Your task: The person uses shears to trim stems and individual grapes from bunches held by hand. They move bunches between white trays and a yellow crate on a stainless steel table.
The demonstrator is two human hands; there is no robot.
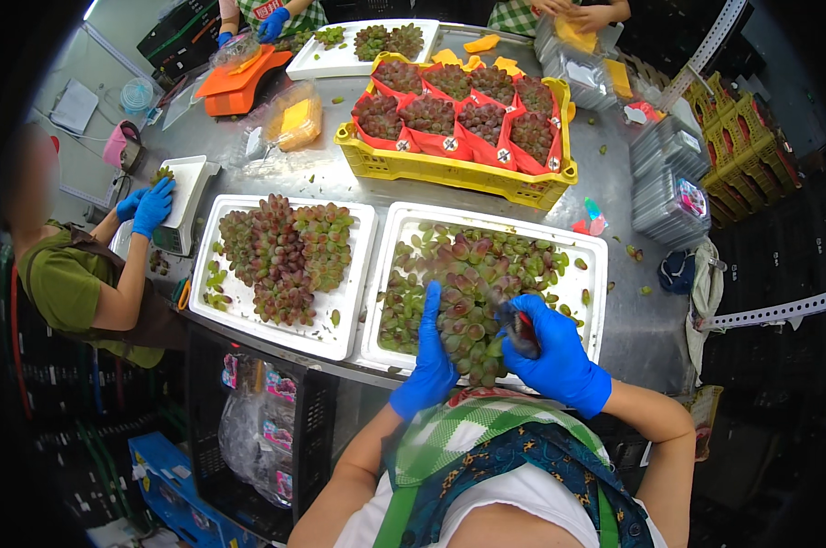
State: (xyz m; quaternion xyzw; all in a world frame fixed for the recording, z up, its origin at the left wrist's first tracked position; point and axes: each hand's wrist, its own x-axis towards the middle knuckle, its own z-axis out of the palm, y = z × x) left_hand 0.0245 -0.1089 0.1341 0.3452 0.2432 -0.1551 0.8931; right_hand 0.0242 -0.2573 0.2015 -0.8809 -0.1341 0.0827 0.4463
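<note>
This looks like a fruit-packing workroom. White trays (317,338) of grapes (280,247) lie on a metal table (646,338), with a scale (186,194) at the left of the frame. A yellow crate (449,173) of red-wrapped bunches (428,116) sits at upper centre, clear plastic boxes (668,169) are stacked at right, and co-workers (75,297) in aprons (513,18) stand at the left and top.

I get passing room on the bare metal table (646,342) right of the right-hand white tray (596,274); stacked clear boxes (666,173) bound it farther back. Yellow crate (458,173) blocks just beyond that tray, narrow strip between. Slim gap to left-hand white tray (362,274). Left hand (426,365), right hand (554,352), snips (522,334), grape bunch (468,329) crowd the near side
</note>
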